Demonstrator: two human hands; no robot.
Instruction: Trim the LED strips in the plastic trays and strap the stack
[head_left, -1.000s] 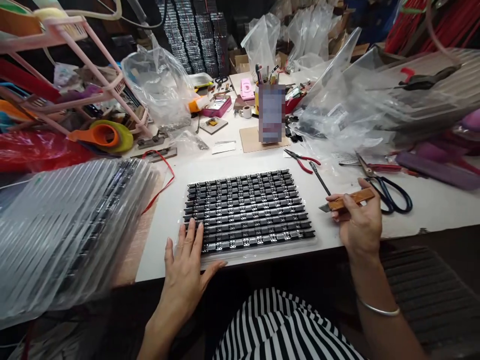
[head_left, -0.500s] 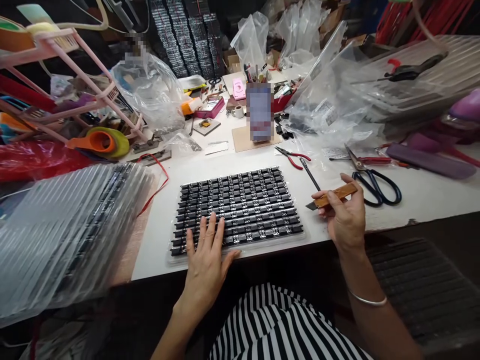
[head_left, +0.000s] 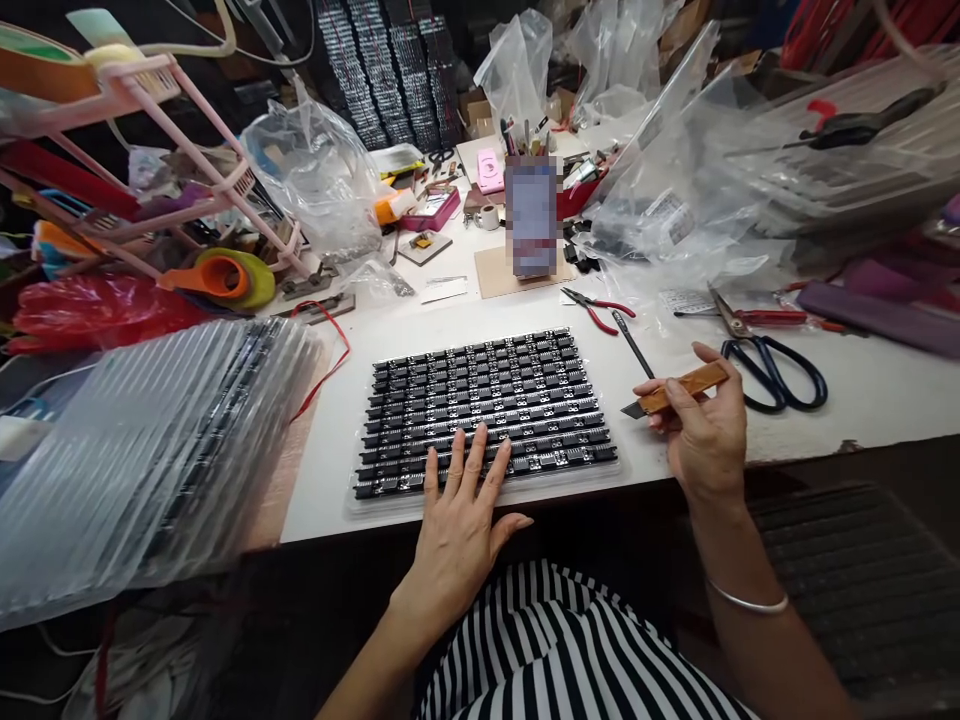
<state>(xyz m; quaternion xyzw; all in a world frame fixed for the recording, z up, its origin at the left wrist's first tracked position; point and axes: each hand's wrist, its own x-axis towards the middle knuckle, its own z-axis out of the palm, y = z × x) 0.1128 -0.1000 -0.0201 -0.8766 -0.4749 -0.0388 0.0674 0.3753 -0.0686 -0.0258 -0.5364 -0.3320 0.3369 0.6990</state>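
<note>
A clear plastic tray (head_left: 480, 492) lies on the white table, filled with rows of small black circuit boards (head_left: 487, 400) carrying chips. My left hand (head_left: 461, 510) rests with spread fingers on the front rows, near the middle. My right hand (head_left: 705, 430) is wrapped round a craft knife (head_left: 686, 388) with an orange-brown handle, its dark blade pointing left, to the right of the tray. Just behind the knife, a thin black tool (head_left: 632, 343) lies on the table; its lower end is close to my right fingers.
Red-handled pliers (head_left: 600, 308) and black-handled scissors (head_left: 776, 372) lie behind and right of the tray. Stacked clear trays (head_left: 150, 450) stand at the left, with a red ribbon (head_left: 330, 370) beside them. A phone (head_left: 531, 215) stands at the back, among plastic bags (head_left: 660, 210).
My left hand has slid right along the front rows of the boards. My right hand keeps the knife at about the same place by the tray. The whole view has shifted slightly.
</note>
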